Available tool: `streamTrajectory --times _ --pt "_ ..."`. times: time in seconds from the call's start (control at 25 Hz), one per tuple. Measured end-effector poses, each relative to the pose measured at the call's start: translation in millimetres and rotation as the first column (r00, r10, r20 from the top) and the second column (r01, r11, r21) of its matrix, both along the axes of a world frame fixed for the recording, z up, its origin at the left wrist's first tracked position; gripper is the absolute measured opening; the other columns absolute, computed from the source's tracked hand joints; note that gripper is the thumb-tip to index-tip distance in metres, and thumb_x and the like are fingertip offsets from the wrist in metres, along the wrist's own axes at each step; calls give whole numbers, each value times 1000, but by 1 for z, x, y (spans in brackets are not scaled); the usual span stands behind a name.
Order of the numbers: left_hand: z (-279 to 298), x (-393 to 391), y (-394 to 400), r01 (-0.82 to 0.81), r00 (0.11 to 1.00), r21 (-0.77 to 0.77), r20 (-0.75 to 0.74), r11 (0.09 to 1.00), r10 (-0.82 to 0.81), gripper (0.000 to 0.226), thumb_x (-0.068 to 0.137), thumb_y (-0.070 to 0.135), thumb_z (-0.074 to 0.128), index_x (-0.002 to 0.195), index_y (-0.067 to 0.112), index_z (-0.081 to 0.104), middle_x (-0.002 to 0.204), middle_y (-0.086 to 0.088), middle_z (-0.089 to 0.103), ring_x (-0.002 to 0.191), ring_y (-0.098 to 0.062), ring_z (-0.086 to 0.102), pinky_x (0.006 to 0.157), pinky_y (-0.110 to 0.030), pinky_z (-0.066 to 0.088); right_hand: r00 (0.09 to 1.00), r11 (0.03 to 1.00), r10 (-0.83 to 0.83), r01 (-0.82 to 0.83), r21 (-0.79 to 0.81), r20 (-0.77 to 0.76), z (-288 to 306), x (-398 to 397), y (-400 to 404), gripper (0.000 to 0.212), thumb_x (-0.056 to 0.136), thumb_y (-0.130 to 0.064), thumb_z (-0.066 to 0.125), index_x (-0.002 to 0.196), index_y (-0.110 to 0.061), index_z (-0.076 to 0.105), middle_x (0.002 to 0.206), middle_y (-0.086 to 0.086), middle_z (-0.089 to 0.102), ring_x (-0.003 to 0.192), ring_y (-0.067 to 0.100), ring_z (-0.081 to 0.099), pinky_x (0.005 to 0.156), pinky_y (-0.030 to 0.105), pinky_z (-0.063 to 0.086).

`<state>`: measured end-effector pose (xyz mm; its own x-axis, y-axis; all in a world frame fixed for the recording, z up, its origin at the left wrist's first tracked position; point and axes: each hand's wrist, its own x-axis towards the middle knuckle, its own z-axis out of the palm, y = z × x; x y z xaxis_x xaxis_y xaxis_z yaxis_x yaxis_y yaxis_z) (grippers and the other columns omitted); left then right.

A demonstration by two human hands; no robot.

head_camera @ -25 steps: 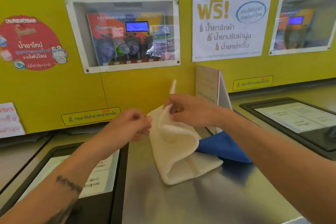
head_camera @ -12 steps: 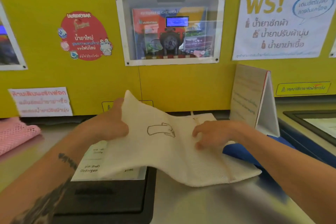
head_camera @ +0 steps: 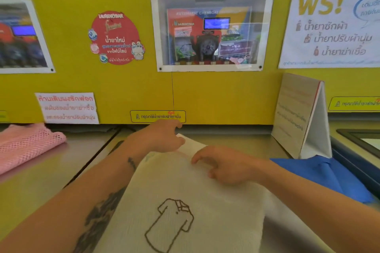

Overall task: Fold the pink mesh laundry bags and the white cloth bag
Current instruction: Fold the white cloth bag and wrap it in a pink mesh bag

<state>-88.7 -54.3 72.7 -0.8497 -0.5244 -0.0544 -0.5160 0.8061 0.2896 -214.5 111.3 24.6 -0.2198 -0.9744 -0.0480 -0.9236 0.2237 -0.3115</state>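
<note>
The white cloth bag (head_camera: 185, 187), with a brown shirt outline stitched on it, lies spread flat on the steel counter in front of me. My left hand (head_camera: 162, 137) rests at its far edge, fingers curled by the corner. My right hand (head_camera: 224, 166) lies on the bag's upper right part, fingers bent and pressing down. A folded pink mesh laundry bag (head_camera: 26, 146) sits on the counter at the far left, away from both hands.
A blue cloth (head_camera: 320, 174) lies to the right, beside a standing tent-shaped sign (head_camera: 300, 117). The yellow wall (head_camera: 216, 96) with posters and a dispenser window rises just behind the steel counter (head_camera: 41, 191). A black-framed lid (head_camera: 357, 135) is at the far right.
The white bag was held up and draped between my hands; now it lies spread flat with the shirt drawing toward me. Both hands have moved to its far edge. The view shifted left.
</note>
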Motion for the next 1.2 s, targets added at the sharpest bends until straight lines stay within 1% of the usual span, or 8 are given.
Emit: streamTrajectory --times 0.12,0.2,0.28,0.4,0.6,0.76,0.96,1.2 --pt "-23 7 -3 -102 964 -29 243 994 106 86 82 59 61 153 27 24 158 -3 29 140 -26 36 111 -40 34 990 990 -101 89 -112 -103 -5 5 -1 56 90 -27 62 142 -33 43 148 -6 43 135 20 41 111 37 35" --pt "-31 19 -6 -131 956 -52 259 990 140 89 79 60 64 152 29 24 157 -6 24 141 -31 32 113 -44 32 974 981 -195 192 -38 -113 -4 -2 4 64 88 -45 61 145 -35 35 150 -4 40 136 23 39 111 41 34" --pt "-34 29 -3 -138 976 -20 165 990 139 87 78 53 68 151 31 25 153 -7 22 136 -33 37 110 -43 37 975 978 -204 208 33 -86 -5 -5 6 67 86 -53 60 146 -37 32 149 -3 40 135 23 39 111 42 34" --pt "-43 38 -1 -93 991 43 -89 995 96 80 81 30 74 149 32 32 142 -4 33 126 -27 46 96 -33 38 985 989 -146 145 -16 -94 -6 6 -8 65 87 -43 63 145 -37 34 148 -4 42 134 22 39 111 38 34" --pt "-35 95 -27 -109 934 -91 -350 990 71 66 87 22 66 143 38 37 129 7 40 115 -17 49 92 -29 41 994 989 -55 41 -141 -100 6 44 -58 58 88 -25 63 137 -44 38 140 -7 51 123 20 50 97 38 44" --pt "-15 178 -74 -209 856 -181 -508 961 90 55 91 20 63 140 32 42 135 7 44 117 -14 46 97 -26 36 986 945 38 -89 -316 -165 29 104 -116 55 93 -27 58 141 -43 37 138 -11 48 126 20 48 101 42 43" --pt "7 292 -155 -331 793 -201 -589 922 156 43 89 15 66 129 27 55 131 6 54 115 -13 50 99 -28 39 973 897 145 -206 -392 -178 48 204 -207 51 94 -28 57 143 -34 43 136 -4 52 124 23 49 100 38 42" --pt "60 391 -288 -402 847 -382 -501 832 180 41 88 11 65 126 25 59 132 -1 58 120 -24 53 103 -39 42 982 884 186 -177 -433 -21 69 313 -350 48 93 -26 60 139 -29 50 139 1 53 125 25 49 98 38 41"
